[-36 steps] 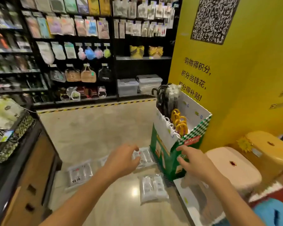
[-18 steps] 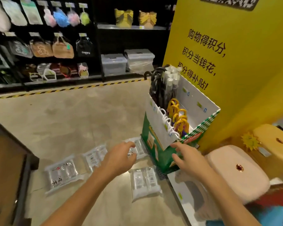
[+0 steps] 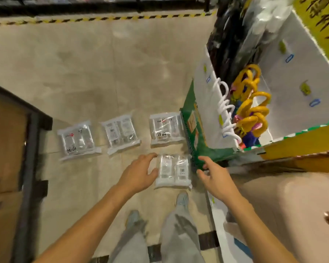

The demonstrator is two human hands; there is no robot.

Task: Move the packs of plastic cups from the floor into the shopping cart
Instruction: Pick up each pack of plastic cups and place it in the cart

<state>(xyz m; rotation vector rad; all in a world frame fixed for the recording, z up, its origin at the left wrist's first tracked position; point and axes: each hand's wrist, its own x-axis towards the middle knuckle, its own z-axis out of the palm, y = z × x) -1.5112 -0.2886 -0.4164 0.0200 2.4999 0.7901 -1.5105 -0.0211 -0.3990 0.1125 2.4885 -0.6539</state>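
Observation:
Several clear packs of plastic cups lie flat on the beige floor. The nearest pack (image 3: pixel 173 170) lies just beyond my feet. My left hand (image 3: pixel 139 172) is open at its left edge, fingers relaxed, thumb touching or almost touching the wrapper. My right hand (image 3: pixel 213 173) is open just right of that pack, apart from it. Three more packs lie in a row farther out: a left pack (image 3: pixel 77 140), a middle pack (image 3: pixel 121 133) and a right pack (image 3: pixel 166 129) against the green box. No shopping cart is in view.
A green and white cardboard display box (image 3: pixel 199 130) with umbrellas stands right of the packs. A pale plastic stool (image 3: pixel 285 205) is at lower right, a wooden counter (image 3: pixel 10 149) at left. A yellow-black floor stripe (image 3: pixel 103 18) runs along the shelves.
The view has tilted down toward the floor and moved closer. Both hands have dropped to either side of the nearest pack, and my legs and shoes have come into view.

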